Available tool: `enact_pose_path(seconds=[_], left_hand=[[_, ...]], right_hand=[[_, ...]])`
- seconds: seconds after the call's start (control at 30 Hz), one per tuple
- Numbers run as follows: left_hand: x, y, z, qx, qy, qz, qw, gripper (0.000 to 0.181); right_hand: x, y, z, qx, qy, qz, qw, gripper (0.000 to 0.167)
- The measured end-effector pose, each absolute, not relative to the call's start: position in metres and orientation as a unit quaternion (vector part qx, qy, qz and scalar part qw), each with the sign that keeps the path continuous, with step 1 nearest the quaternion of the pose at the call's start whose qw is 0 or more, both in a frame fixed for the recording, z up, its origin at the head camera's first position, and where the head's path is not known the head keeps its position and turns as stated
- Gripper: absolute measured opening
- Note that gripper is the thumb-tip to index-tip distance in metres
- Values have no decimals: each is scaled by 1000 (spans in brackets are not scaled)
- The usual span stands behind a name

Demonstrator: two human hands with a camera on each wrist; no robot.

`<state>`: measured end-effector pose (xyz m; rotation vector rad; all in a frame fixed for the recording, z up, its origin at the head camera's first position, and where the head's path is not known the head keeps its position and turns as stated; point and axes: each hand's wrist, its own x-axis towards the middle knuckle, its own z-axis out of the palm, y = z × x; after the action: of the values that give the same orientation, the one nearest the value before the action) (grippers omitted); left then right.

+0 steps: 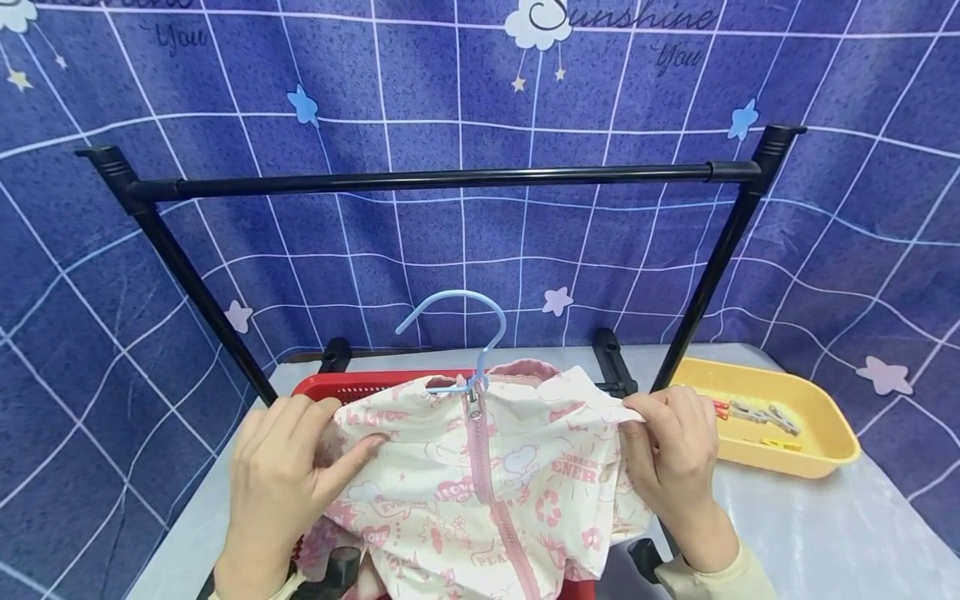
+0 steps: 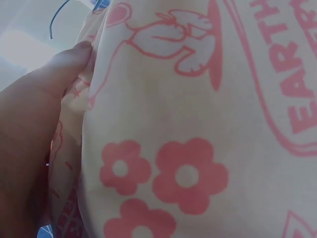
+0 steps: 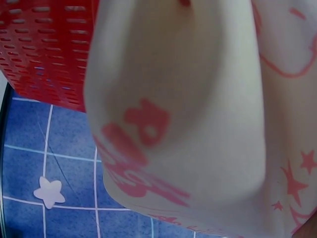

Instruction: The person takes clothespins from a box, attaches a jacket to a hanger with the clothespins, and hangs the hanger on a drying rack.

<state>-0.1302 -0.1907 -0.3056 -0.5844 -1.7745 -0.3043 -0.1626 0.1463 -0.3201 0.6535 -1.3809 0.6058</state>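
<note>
A white jacket with pink prints and a pink zipper [image 1: 480, 467] is spread between the two hands in the head view. The blue hanger [image 1: 495, 333] has its hook standing up out of the collar. At the jacket's left shoulder, the left hand [image 1: 281, 475] grips the cloth, thumb in front. The right hand [image 1: 678, 467] pinches the cloth at the other shoulder between thumb and fingers. In the left wrist view the left hand [image 2: 39, 109] lies along the jacket [image 2: 198, 114]; in the right wrist view the jacket [image 3: 173, 99] hides most of the right hand.
A black rack bar [image 1: 450, 178] crosses behind and above the jacket. Behind the jacket is a red basket [image 1: 322, 385], also in the right wrist view [image 3: 44, 54]. A yellow tray [image 1: 817, 417] with several clothespins [image 1: 772, 417] stands at the right.
</note>
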Motion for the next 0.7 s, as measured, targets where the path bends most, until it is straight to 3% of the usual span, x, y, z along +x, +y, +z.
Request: enact_pose_path(seconds=[0.37, 0.7], left_hand=[[-130, -189, -309, -245, -776, -136, 566, 59], [-131, -189, -310, -236, -759, -130, 593, 58]], right_hand=[[-163, 147, -319, 288, -617, 270, 681, 40], [-165, 148, -320, 294, -618, 272, 677, 41]])
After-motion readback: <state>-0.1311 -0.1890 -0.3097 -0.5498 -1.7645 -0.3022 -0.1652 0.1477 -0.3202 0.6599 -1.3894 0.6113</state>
